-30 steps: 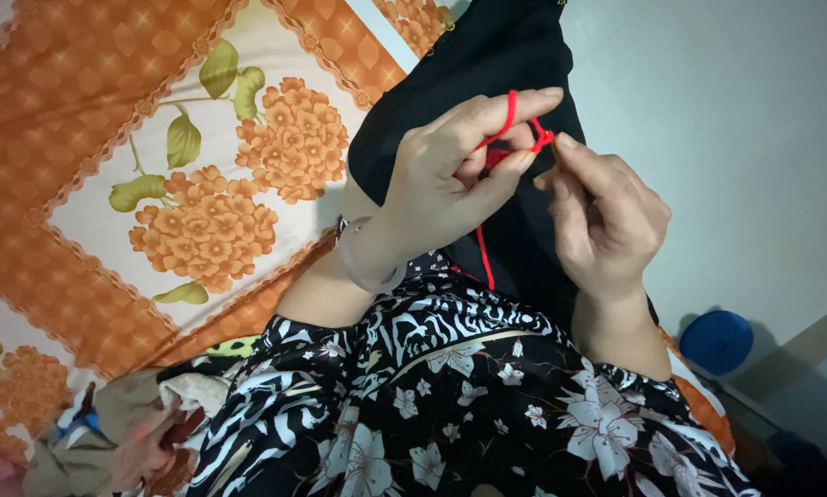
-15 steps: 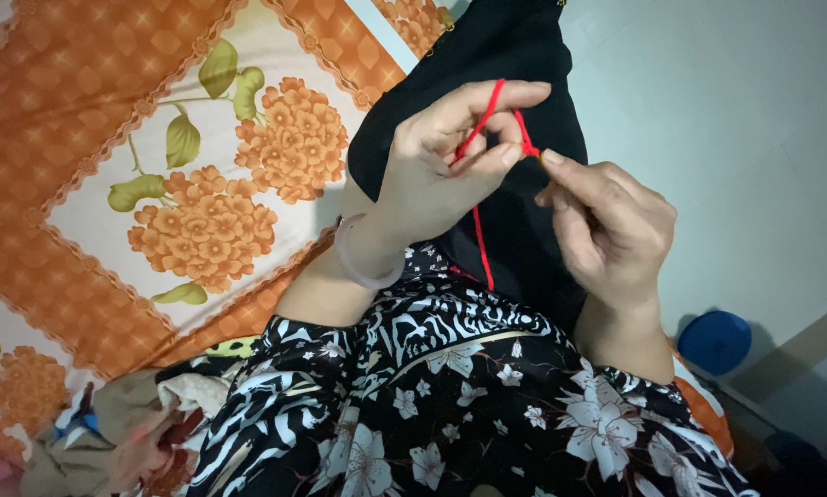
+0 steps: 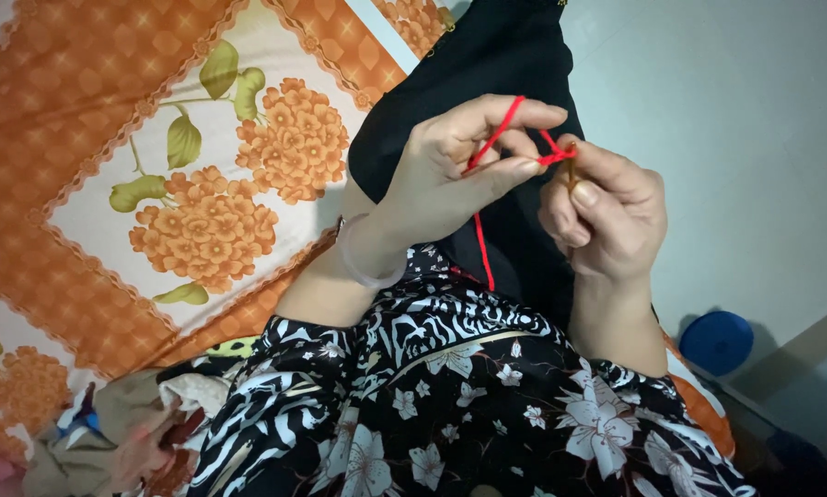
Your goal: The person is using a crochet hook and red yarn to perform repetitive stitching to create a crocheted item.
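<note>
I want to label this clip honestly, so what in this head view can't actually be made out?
- Tool in the right hand: only a thin tip shows above the fingers, the fist hides the rest.
- Red yarn: its lower end vanishes behind the patterned sleeve, source unseen.
- Cloth bundle, bottom left: blurred and cut by the edge.
- Blue round object: too dim to identify.
- Left hand: palm faces away.
</note>
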